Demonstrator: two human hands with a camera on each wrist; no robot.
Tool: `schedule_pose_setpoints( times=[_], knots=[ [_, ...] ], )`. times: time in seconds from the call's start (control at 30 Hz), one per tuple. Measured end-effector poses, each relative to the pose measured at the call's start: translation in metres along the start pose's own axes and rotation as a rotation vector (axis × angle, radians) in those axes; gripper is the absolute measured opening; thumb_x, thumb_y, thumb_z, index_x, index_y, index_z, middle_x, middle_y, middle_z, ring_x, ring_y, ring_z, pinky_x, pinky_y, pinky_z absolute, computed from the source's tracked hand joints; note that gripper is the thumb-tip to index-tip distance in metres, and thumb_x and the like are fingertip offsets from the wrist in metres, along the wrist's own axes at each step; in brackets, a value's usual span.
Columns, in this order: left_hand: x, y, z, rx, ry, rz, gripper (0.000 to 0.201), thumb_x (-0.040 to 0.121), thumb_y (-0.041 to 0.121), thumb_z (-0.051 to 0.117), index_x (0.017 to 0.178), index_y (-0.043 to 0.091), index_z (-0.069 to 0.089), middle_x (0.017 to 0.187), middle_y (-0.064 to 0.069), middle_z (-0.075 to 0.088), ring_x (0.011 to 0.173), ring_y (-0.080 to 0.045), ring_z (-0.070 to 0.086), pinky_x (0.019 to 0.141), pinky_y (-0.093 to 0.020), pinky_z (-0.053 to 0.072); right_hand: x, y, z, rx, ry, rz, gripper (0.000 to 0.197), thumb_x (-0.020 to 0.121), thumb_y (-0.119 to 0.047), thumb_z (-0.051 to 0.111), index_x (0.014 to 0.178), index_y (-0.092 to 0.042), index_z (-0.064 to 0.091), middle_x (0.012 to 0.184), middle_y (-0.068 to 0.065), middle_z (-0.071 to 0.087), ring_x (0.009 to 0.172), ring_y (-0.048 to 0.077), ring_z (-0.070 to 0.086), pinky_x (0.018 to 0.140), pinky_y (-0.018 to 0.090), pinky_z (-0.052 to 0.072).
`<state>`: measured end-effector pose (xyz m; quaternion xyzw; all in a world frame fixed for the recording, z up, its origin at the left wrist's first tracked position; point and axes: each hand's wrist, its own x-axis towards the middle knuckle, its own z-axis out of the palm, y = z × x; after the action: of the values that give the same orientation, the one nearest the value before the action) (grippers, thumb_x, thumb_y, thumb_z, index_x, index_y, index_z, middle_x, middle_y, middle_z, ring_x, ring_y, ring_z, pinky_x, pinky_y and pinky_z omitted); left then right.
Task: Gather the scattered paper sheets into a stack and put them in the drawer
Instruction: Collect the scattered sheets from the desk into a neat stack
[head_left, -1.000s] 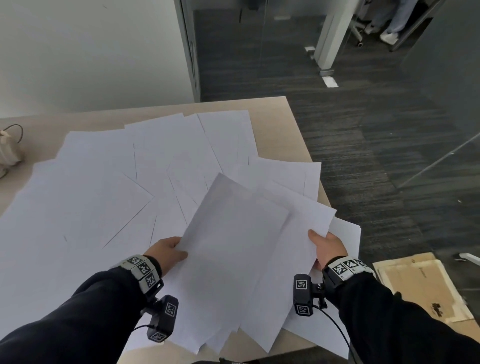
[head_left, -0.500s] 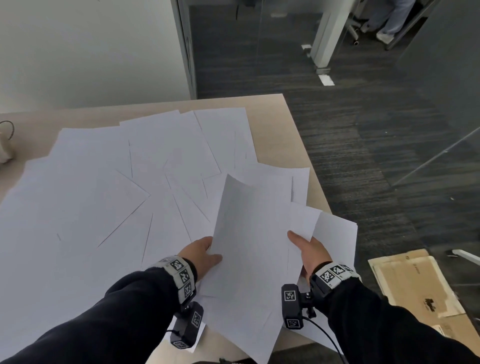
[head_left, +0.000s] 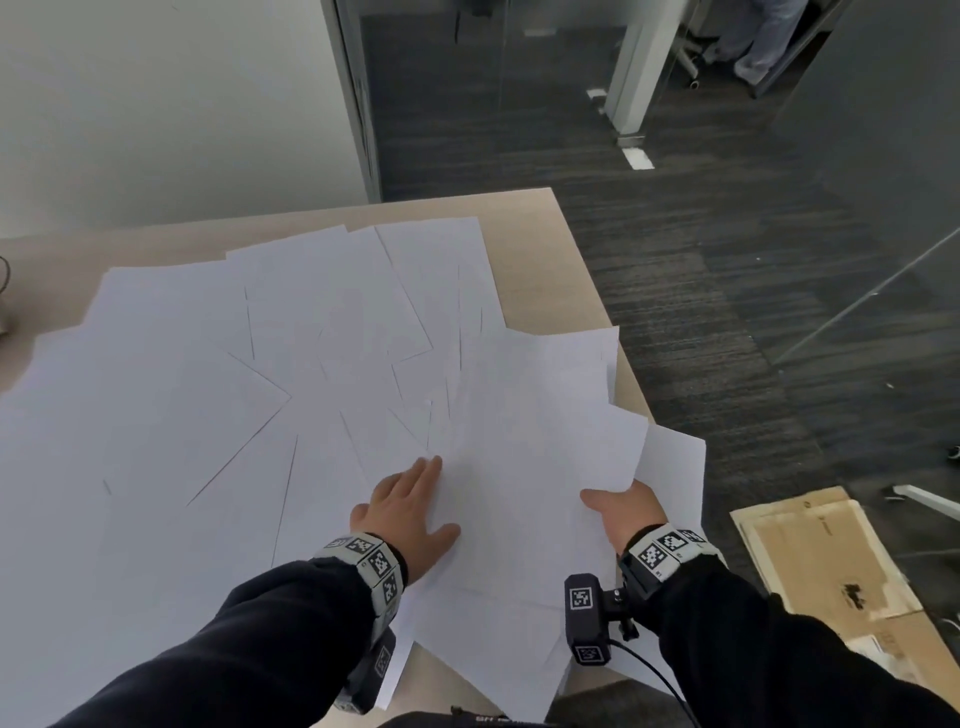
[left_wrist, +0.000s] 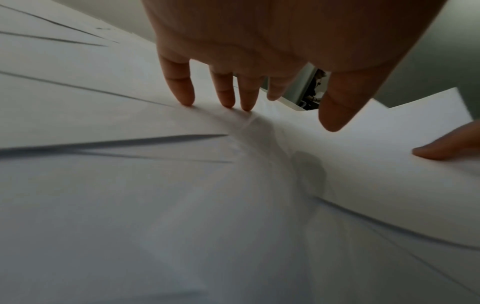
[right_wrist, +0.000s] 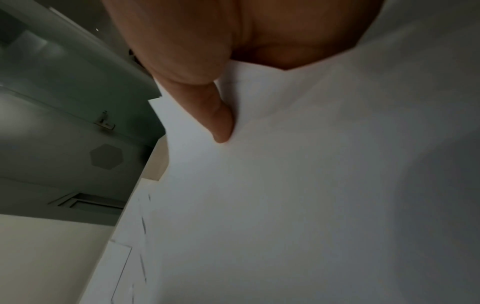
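Left hand (head_left: 408, 514) flat, fingers (left_wrist: 182, 86) straight, pressing loose paper sheets (head_left: 218, 395) on desk (head_left: 540, 270). Right hand (head_left: 626, 512) pinching gathered sheets (head_left: 524, 457). No legible writing.

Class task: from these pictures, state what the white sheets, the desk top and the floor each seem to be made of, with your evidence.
White sheets: thin matte paper; it buckles under the left hand's fingers.
Desk top: pale beige, probably smooth laminate; no grain is visible.
Floor: dark streaked carpet, judging by its woven texture.
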<state>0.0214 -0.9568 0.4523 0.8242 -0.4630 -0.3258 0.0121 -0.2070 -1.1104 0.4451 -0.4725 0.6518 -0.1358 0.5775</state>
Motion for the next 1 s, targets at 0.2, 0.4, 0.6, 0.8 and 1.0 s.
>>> schedule_pose_setpoints(
  times=[0.2,0.4,0.6,0.8,1.0],
  knots=[
    [0.005,0.000,-0.023,-0.062,0.001,-0.119,0.083,0.086,0.065,0.047,0.154,0.037,0.009,0.163,0.014,0.005,0.149,-0.017,0.008,0.116,-0.049,0.021,-0.002,-0.009,-0.039,0.079,0.089,-0.044,0.010,0.087,-0.010,0.067,0.097,-0.009,0.062,0.090,0.007,0.065,0.082,0.024,0.058,0.080,0.031,0.043],
    [0.018,0.025,-0.069,-0.620,0.060,-0.006,0.093,0.078,0.051,0.074,0.153,0.029,0.023,0.153,0.006,0.038,0.140,-0.018,0.037,0.115,-0.040,0.030,-0.017,-0.034,-0.053,0.186,0.002,-0.114,0.010,0.083,-0.013,0.073,0.091,-0.017,0.070,0.097,0.009,0.075,0.091,0.029,0.070,0.090,0.046,0.053],
    [0.013,0.048,-0.120,-1.098,0.040,0.045,0.076,0.056,0.038,0.084,0.126,0.024,0.056,0.111,-0.003,0.073,0.100,-0.028,0.070,0.089,-0.054,0.055,-0.044,-0.084,-0.043,0.244,-0.123,-0.256,0.017,0.081,-0.009,0.075,0.098,-0.012,0.072,0.095,0.009,0.076,0.092,0.030,0.071,0.091,0.048,0.054],
    [-0.005,0.054,-0.126,-1.076,0.142,0.144,0.034,0.078,0.009,0.068,0.106,0.028,0.065,0.099,0.003,0.076,0.094,-0.023,0.072,0.084,-0.046,0.059,-0.047,-0.111,-0.026,0.308,-0.124,-0.381,0.050,0.069,-0.019,0.079,0.117,-0.019,0.063,0.107,0.004,0.074,0.100,0.026,0.070,0.091,0.049,0.054],
    [-0.016,0.048,-0.147,-1.145,0.365,0.166,0.025,0.083,0.002,0.066,0.099,0.021,0.071,0.094,-0.002,0.077,0.091,-0.027,0.072,0.083,-0.045,0.058,-0.059,-0.132,-0.021,0.354,-0.227,-0.428,0.029,0.086,0.004,0.064,0.109,-0.013,0.067,0.103,0.007,0.075,0.093,0.024,0.072,0.077,0.036,0.057]
  ],
)
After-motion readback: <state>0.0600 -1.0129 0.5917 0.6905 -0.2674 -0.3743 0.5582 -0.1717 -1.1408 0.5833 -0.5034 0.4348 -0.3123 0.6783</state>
